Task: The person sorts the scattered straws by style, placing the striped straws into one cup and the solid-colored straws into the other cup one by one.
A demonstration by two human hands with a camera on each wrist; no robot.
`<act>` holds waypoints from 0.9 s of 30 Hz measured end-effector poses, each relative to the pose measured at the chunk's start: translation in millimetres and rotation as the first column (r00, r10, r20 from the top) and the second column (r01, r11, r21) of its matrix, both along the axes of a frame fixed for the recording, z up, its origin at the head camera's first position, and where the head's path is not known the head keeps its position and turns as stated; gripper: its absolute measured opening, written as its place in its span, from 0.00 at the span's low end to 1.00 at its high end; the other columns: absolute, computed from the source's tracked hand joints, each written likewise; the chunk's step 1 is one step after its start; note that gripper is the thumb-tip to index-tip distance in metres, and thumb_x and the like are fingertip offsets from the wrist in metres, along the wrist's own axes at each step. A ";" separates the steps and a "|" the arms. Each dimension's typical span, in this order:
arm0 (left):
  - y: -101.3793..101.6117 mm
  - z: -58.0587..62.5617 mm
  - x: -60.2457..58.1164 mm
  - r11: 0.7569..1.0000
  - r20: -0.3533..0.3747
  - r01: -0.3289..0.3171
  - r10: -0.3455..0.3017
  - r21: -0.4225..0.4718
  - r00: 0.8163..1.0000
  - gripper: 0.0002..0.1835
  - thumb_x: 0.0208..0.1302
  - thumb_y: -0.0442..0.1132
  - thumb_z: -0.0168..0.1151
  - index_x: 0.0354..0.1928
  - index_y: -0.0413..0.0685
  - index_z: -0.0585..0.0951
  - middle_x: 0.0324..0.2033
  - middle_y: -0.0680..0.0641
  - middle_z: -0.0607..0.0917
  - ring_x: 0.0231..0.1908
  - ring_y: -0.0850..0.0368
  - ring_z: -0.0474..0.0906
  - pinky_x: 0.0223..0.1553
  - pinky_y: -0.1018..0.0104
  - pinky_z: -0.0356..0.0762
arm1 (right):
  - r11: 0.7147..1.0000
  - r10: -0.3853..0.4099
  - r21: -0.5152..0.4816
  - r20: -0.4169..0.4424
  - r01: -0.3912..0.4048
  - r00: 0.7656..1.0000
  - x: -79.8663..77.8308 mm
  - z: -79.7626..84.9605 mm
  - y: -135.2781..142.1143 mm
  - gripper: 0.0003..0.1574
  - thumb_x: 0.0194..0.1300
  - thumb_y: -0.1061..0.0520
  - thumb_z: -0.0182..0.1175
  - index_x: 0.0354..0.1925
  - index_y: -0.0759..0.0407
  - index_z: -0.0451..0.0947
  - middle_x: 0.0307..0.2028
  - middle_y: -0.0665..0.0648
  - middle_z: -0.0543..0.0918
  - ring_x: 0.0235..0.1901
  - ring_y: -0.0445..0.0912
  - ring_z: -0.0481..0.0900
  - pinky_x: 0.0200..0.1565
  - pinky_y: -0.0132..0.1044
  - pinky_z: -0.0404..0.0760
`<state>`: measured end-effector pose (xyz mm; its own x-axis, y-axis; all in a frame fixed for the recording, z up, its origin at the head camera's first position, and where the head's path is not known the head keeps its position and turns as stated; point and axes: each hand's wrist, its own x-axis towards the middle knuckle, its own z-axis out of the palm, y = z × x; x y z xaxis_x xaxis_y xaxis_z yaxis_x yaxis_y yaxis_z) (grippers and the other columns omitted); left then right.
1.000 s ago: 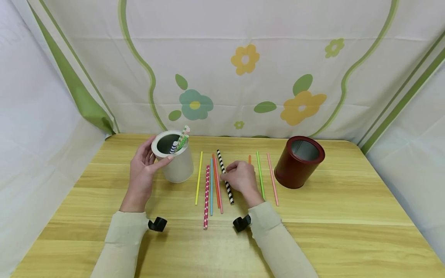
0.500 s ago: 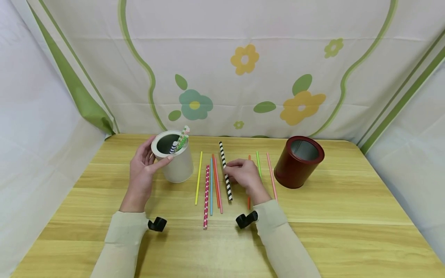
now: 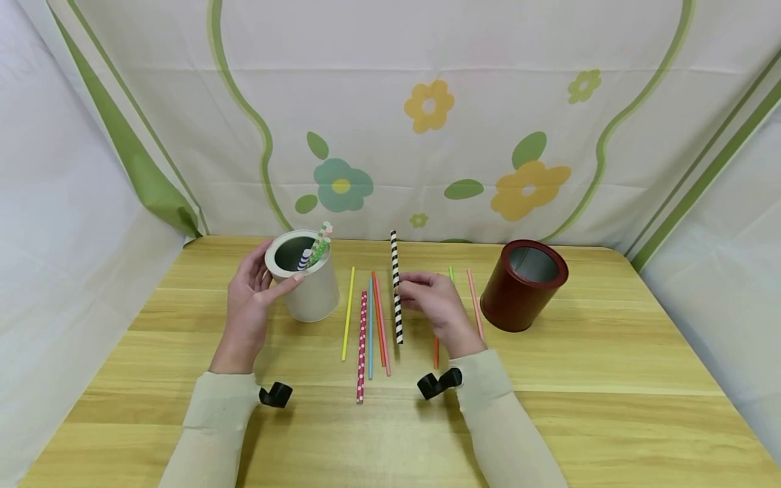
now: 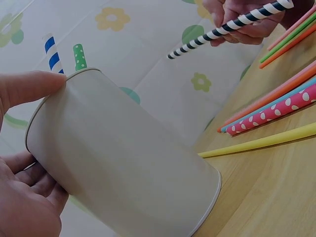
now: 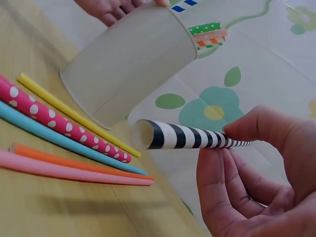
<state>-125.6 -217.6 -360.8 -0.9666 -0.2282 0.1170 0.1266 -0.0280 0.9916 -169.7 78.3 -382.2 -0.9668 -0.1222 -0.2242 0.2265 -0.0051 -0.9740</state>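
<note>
My left hand (image 3: 249,298) holds a white can (image 3: 315,298) from its left side, with the thumb at the rim. Out of its mouth stick several patterned paper straws, among them a blue-striped straw (image 4: 53,53) and a green dotted straw (image 4: 80,57). Between thumb and fingers, my right hand (image 3: 434,303) pinches a black-and-white striped paper straw (image 3: 396,318) near its middle. The right wrist view shows that straw's hollow end (image 5: 143,134), above the table. Left of it lie a pink dotted straw (image 3: 361,352) and a yellow straw (image 3: 348,315).
A dark red can (image 3: 517,298) stands at the right, with no straws visible in its mouth. Blue (image 3: 370,339), orange and pink straws lie between the hands. Orange, green and pink (image 3: 475,298) straws lie partly behind the right hand. A flowered cloth (image 3: 378,122) hangs behind the table.
My right hand has lifted the black-and-white straw off the table, moving it slightly away and to the right; the straw now points straighter ahead. The left hand and white can stay put.
</note>
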 end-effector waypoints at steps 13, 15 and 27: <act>0.2 0.1 0.1 1.000 0.004 0.000 0.000 0.008 1.000 0.45 0.66 0.26 0.72 0.82 0.46 0.64 0.78 0.46 0.69 0.80 0.55 0.62 0.86 0.62 0.54 | 0.963 -0.115 -0.250 -0.043 0.101 0.992 -1.2 7.7 -0.7 0.17 0.64 0.74 0.61 0.52 0.68 0.79 0.39 0.54 0.85 0.37 0.45 0.88 0.46 0.37 0.93; 0.2 0.2 0.1 1.000 0.004 0.002 -0.002 0.007 1.000 0.45 0.66 0.26 0.72 0.82 0.45 0.63 0.79 0.46 0.69 0.80 0.55 0.62 0.87 0.61 0.54 | 0.949 -0.149 -0.290 -0.065 0.124 0.987 -0.5 9.1 -0.7 0.16 0.65 0.75 0.61 0.51 0.69 0.78 0.37 0.54 0.86 0.36 0.45 0.88 0.46 0.37 0.94; -0.3 -0.2 -0.2 1.000 0.000 -0.001 0.001 0.009 1.000 0.44 0.66 0.26 0.72 0.82 0.45 0.64 0.78 0.47 0.70 0.79 0.56 0.63 0.87 0.61 0.54 | 0.877 -0.298 -0.440 -0.178 0.195 0.938 2.9 17.3 -2.9 0.14 0.66 0.76 0.65 0.45 0.63 0.78 0.34 0.52 0.85 0.34 0.43 0.89 0.48 0.38 0.94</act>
